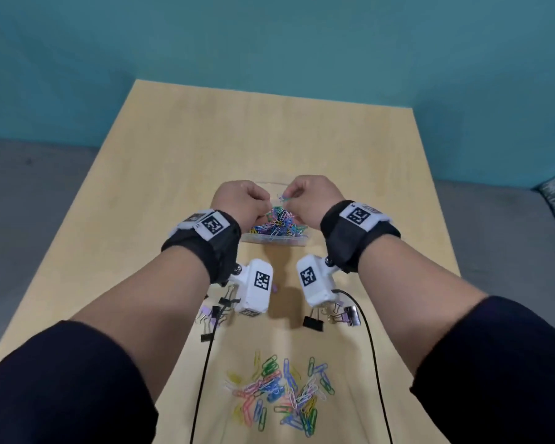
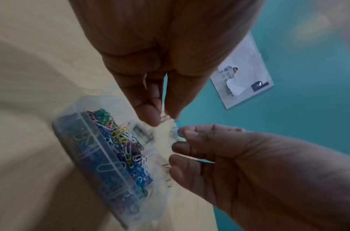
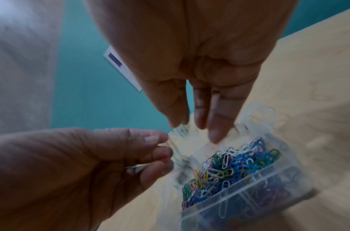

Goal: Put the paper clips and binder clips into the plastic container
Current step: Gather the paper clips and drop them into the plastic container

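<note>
While both hands hover together over the container (image 1: 271,243), a heap of paper clips (image 1: 277,224) in green, blue, yellow, white and pink fills it. The clear plastic box sits mid-table (image 1: 180,149). The left hand (image 1: 239,201) has its fingers curled, fingertips (image 2: 150,115) pinched on what looks like a thin clip, too blurred to be sure. The right hand (image 1: 311,198) pinches a few clips (image 1: 282,197) just above the heap. More clips (image 1: 282,395) lie scattered on the near table edge. Binder clips, black and lilac, lie in two groups between the scatter and the box: one on the left (image 1: 213,314), one on the right (image 1: 332,317). A white card (image 2: 243,78) on the teal wall carries print too blurred to read.
</note>
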`<control>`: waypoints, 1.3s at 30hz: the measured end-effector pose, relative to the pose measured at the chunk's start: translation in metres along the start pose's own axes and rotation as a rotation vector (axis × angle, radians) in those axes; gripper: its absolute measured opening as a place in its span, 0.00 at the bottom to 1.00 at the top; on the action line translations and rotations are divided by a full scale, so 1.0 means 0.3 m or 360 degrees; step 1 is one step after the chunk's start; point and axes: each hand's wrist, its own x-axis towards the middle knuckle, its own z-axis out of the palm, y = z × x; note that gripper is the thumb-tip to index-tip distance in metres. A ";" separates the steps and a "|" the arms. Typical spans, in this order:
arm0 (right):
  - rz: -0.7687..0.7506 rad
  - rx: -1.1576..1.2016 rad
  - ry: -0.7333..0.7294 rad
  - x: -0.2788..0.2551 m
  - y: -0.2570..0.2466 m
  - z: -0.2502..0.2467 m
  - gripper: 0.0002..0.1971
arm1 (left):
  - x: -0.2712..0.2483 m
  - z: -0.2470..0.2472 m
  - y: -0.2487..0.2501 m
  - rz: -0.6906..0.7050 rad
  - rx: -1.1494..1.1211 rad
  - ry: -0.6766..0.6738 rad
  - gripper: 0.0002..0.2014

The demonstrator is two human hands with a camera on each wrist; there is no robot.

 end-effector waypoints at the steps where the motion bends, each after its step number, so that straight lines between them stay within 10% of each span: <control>1: 0.0018 -0.0044 -0.0027 -0.001 0.004 -0.002 0.06 | 0.004 0.000 -0.012 0.0009 0.0046 0.0011 0.08; 7: -0.0159 -0.0313 0.0099 -0.282 0.127 -0.034 0.10 | -0.207 -0.105 -0.126 0.0344 0.0563 0.0023 0.16; 12: -0.0061 -0.0796 -0.0406 -0.688 0.356 0.097 0.17 | -0.558 -0.087 -0.390 0.0555 0.1324 -0.0587 0.21; 17: -0.0260 -0.1139 -0.0400 -0.835 0.490 0.294 0.32 | -0.639 0.022 -0.557 0.0833 0.1855 -0.0754 0.27; 22: -0.0502 -0.1177 -0.0376 -0.921 0.480 0.334 0.30 | -0.735 -0.041 -0.584 0.0990 0.1788 -0.0619 0.25; 26: -0.0179 -0.0945 -0.0140 -0.988 0.512 0.268 0.36 | -0.812 -0.143 -0.634 0.0538 0.1520 -0.0246 0.38; 30: 0.0036 -0.0887 -0.0144 -0.993 0.503 0.299 0.44 | -0.827 -0.099 -0.668 0.0504 0.1460 -0.0305 0.45; 39: -0.0118 -0.0797 -0.0068 -0.826 0.388 0.418 0.24 | -0.740 0.079 -0.594 0.0577 0.1348 -0.0251 0.27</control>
